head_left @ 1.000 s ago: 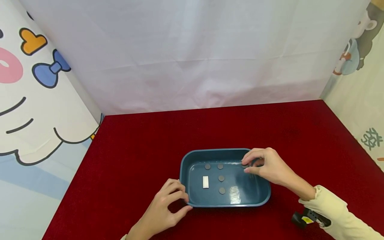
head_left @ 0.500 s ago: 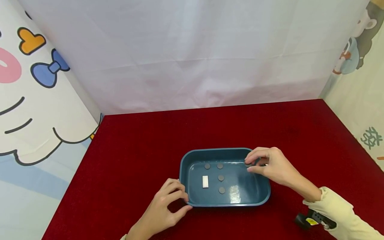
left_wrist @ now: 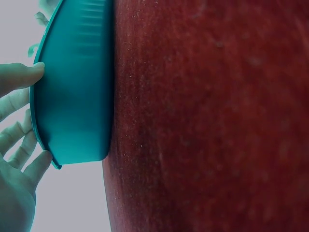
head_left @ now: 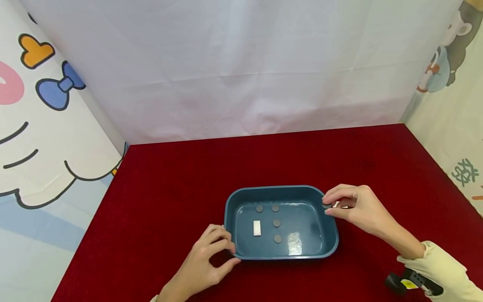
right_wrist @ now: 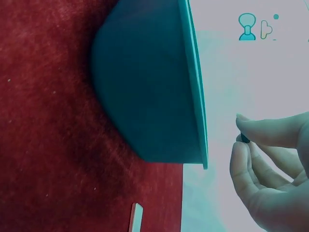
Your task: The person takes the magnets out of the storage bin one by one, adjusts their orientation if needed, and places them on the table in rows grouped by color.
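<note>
A blue plastic tub sits on the red tabletop. My left hand holds it at the near left corner, fingers on the left rim and thumb at the front; the left wrist view shows thumb and fingers spread along the rim. My right hand pinches a small dark grey disc between thumb and fingertips, over the tub's right rim in the head view. In the right wrist view the disc is seen edge-on, higher than the rim. Several similar grey discs and a white rectangular block lie inside the tub.
Another white block lies on the red cloth outside the tub, mostly hidden behind my right hand in the head view. A white curtain closes off the back, and printed cloth panels stand at both sides.
My right hand has carried the grey disc up and rightward, from inside the tub to its right rim. The left hand keeps its hold on the corner.
</note>
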A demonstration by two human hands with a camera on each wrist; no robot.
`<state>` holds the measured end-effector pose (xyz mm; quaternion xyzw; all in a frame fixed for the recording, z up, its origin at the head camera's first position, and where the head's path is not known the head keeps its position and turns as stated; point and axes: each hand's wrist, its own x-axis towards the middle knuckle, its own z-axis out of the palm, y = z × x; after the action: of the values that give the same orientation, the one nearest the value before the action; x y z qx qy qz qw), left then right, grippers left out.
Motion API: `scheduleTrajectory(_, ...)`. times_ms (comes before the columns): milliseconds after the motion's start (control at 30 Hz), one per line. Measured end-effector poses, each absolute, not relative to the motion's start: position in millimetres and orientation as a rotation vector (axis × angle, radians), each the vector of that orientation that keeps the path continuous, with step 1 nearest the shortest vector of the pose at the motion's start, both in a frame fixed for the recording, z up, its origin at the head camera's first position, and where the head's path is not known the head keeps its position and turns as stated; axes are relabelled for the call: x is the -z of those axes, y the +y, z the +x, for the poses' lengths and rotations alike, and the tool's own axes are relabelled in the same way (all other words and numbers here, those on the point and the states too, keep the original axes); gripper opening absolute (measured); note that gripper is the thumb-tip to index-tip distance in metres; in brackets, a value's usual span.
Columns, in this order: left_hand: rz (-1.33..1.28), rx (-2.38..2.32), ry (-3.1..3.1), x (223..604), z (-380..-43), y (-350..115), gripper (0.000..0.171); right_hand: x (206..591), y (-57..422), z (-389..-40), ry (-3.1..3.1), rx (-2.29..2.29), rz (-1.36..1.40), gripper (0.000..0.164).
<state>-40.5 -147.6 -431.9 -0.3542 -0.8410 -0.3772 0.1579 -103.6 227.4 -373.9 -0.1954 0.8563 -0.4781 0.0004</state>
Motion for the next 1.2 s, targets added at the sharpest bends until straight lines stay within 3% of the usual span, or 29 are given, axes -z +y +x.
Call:
scheduleTrajectory(567,-1.018,1.088,-2.406,431.6,-40.2,-148.9,0.021,381.2,242.8,-97.0,2.673,1.566,-0.533,0.02)
scheduleTrajectory(1200,-1.024,1.059,-2.412,429.2,-40.1,-148.2,0.024,416.1,254.1,-98.2,2.705,1.558,-0.446,0.022)
